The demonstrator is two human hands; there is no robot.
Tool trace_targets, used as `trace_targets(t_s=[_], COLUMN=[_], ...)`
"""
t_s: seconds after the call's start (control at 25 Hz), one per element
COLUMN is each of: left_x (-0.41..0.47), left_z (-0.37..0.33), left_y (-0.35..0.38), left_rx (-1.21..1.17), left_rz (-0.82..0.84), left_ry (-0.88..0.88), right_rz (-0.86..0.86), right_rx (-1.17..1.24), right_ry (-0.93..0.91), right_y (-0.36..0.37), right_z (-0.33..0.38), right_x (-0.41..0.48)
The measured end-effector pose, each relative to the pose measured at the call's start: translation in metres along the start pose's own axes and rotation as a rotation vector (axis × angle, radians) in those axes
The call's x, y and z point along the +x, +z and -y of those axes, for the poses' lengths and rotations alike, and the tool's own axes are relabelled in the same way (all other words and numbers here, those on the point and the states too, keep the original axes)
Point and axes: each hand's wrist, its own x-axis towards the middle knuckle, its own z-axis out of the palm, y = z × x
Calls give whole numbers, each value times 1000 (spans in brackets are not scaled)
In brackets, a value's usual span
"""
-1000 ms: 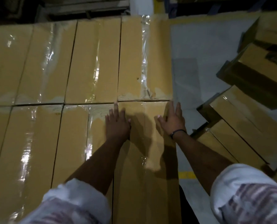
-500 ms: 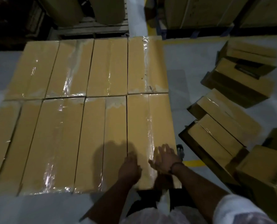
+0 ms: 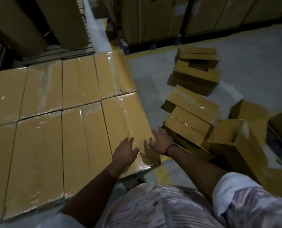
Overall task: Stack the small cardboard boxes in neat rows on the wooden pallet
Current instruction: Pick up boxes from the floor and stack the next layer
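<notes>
You've got a two-row layer of boxes [image 3: 54, 129] filling the left of the frame (pallet's buried underneath), your left grip [image 3: 126, 153] and right grip [image 3: 160, 140] spread wide and empty at its lower-middle corner box [image 3: 125, 119], but a messy heap of loose boxes [image 3: 193, 116] on the floor at right is left to stack.

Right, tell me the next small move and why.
Probably swing the right hand to the nearest loose box on the floor: both hands are open and empty, the left hand over the corner box, which lies in line with its row.
</notes>
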Motion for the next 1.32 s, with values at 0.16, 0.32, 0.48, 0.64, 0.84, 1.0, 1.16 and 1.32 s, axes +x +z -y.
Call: trace_targets(t_s=[0.16,0.32,0.48,0.64,0.84,1.0,1.16,1.32], left_x=[-34,-86,-136,-167,-170,-147,-102,-36], left_z=[-53,-122,-209,-278,-332,-357,-384,-427], left_y=[22,61,110,139,156,162,171,178], left_rx=[5,26,76,143,171,193,221,273], left_rz=[-20,15,109,177,201,233,257,253], left_ry=[159,350,582,727,808,812,856,884], right_rz=[-129,-271,-418,-555,-692,-738,-762,-722], right_rx=[91,269,400,504,632,696,751,783], right_ry=[40,164,387,529,608,630,649,666], right_y=[5,22,54,68,70,58,42,14], right_z=[-54,-126,-199,-243,-282,-309,-341,-384], right_x=[-76,-184,-292,-354,-381,-369,-336,-300])
